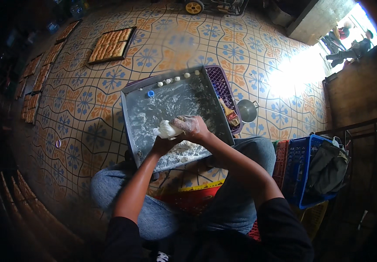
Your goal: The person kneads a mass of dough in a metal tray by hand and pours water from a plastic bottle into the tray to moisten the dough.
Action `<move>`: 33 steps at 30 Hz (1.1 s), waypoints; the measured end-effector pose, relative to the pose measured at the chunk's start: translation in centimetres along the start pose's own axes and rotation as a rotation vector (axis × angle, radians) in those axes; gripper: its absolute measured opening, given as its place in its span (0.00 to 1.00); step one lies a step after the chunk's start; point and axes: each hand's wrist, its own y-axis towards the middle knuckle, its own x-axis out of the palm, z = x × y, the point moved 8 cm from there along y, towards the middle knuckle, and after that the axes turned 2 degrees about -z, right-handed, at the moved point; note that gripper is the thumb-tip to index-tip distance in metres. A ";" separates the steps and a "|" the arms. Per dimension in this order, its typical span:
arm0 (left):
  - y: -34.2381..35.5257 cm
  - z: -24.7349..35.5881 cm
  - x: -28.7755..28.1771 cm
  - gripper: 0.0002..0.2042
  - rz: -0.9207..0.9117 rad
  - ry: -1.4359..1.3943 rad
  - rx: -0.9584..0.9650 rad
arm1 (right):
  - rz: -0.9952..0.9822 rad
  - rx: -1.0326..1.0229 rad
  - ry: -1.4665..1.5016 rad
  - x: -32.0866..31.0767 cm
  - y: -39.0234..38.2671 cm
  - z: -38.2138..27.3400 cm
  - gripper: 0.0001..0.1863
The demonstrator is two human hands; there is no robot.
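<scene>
A lump of white dough (168, 129) is held above a floury metal tray (175, 102) in front of me. My left hand (164, 145) grips it from below, its fingers partly hidden behind the dough and the other hand. Dusted with flour, my right hand (192, 125) is closed round the dough's right end. Several small dough balls (177, 79) stand in a row along the tray's far edge. A small blue ring-shaped piece (151, 93) lies in the tray's far left part. Loose flour (184, 153) is heaped at the near side.
The tray rests on a purple crate (216, 76); a wooden-handled brush (229, 112) lies at its right, beside a metal pot (247, 111). Baked bread trays (110, 45) sit on the patterned floor. A blue crate (301, 174) holding dark cloth stands right of my knee. People (356, 46) are outside the doorway.
</scene>
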 end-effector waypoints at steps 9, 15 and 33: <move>0.2 -2.4 0.5 0.28 0.062 -0.080 -0.017 | 0.059 -0.066 -0.070 -0.5 -0.2 0.0 0.28; 0.7 -1.6 1.0 0.27 0.015 -0.108 0.056 | 0.084 -0.010 0.033 -1.0 -0.4 0.6 0.29; 0.2 -1.8 0.8 0.24 -0.078 -0.063 -0.107 | 0.117 0.031 0.141 0.6 -0.5 1.5 0.29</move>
